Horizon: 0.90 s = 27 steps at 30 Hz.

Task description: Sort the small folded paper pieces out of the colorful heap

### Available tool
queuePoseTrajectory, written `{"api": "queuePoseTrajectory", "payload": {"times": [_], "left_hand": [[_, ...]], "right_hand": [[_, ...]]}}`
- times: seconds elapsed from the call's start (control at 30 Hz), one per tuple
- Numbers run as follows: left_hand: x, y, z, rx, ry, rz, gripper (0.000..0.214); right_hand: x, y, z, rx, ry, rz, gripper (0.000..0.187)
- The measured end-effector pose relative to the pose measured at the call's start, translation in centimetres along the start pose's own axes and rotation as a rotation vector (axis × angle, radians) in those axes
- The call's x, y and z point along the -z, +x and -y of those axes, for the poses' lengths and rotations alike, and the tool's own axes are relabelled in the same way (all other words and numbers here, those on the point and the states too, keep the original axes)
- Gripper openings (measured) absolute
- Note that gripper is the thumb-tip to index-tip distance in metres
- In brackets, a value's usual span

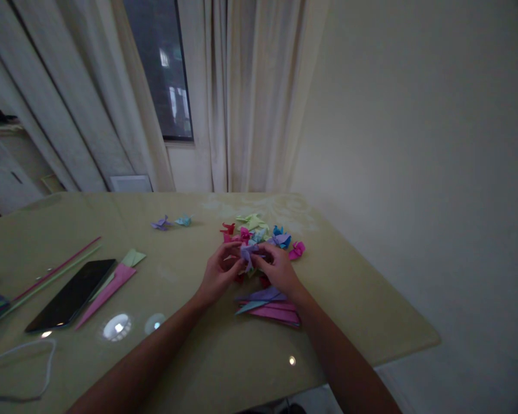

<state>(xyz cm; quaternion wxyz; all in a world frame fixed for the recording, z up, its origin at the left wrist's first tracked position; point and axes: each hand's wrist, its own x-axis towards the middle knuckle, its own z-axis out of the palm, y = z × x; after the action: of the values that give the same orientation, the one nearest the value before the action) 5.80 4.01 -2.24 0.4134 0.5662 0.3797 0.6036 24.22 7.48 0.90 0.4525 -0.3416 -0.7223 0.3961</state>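
Note:
A small purple folded-paper flower (247,253) is pinched between my two hands above the table. My left hand (221,269) grips it from the left with thumb and fingers; my right hand (277,267) grips its right side. Just beyond my hands lies a cluster of folded-paper pieces, among them a pale green one (252,222), a red one (228,228), a blue one (278,231) and a pink one (297,250). Below my right hand sits a stack of long pointed folded papers, with purple (263,295) on top and pink (276,313) beneath.
On the left of the glossy table (190,356) rest a black phone (71,294), a pink folded paper (107,293), thin pink and green sticks (60,269) and a white cable (49,365). A purple (161,223) and a light blue paper piece (183,221) lie farther back. A wall (414,172) borders the right.

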Motion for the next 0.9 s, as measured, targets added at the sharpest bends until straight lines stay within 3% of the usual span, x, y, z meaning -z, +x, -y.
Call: {"api": "queuePoseTrajectory", "payload": {"times": [0.07, 0.13, 0.17, 0.23, 0.3, 0.4, 0.5, 0.6, 0.7, 0.8, 0.9], "left_hand": [[0.4, 0.1, 0.3, -0.023, 0.067, 0.085, 0.052], [1.8, 0.7, 0.5, -0.084, 0.247, 0.063, 0.053], [3.0, 1.2, 0.5, -0.115, 0.374, -0.005, 0.051], [6.1, 2.3, 0.6, -0.15, 0.642, -0.271, 0.037], [9.5, 3.4, 0.8, -0.077, 0.768, -0.521, 0.035], [12.9, 4.8, 1.4, 0.014, 0.783, -0.623, 0.038], [13.1, 5.0, 2.0, 0.085, 0.775, -0.474, 0.034], [11.1, 4.2, 2.4, 0.125, 0.734, -0.234, 0.03], [8.6, 2.8, 2.4, 0.131, 0.678, -0.087, 0.033], [6.7, 1.6, 1.9, 0.123, 0.64, -0.025, 0.037], [5.8, 1.0, 1.1, 0.074, 0.655, 0.11, 0.038]], "right_hand": [[0.0, 0.0, 0.1, 0.006, -0.023, -0.018, 0.022], [0.4, 0.2, 0.1, 0.011, -0.029, -0.105, 0.023], [0.8, 0.4, 0.0, 0.015, -0.026, -0.17, 0.024], [1.7, 0.7, -0.1, 0.02, -0.037, -0.319, 0.025], [2.7, 1.1, -0.3, 0.022, -0.059, -0.426, 0.026], [3.7, 1.7, -0.9, 0.025, -0.098, -0.47, 0.028], [3.8, 2.5, -1.9, 0.026, -0.122, -0.45, 0.029], [3.5, 3.2, -2.9, -0.005, -0.067, -0.385, 0.04], [3.6, 3.1, -3.5, -0.032, -0.042, -0.34, 0.047], [4.3, 2.4, -3.7, -0.034, -0.072, -0.336, 0.039], [5.0, 1.7, -3.8, -0.039, -0.157, -0.255, 0.029]]}}
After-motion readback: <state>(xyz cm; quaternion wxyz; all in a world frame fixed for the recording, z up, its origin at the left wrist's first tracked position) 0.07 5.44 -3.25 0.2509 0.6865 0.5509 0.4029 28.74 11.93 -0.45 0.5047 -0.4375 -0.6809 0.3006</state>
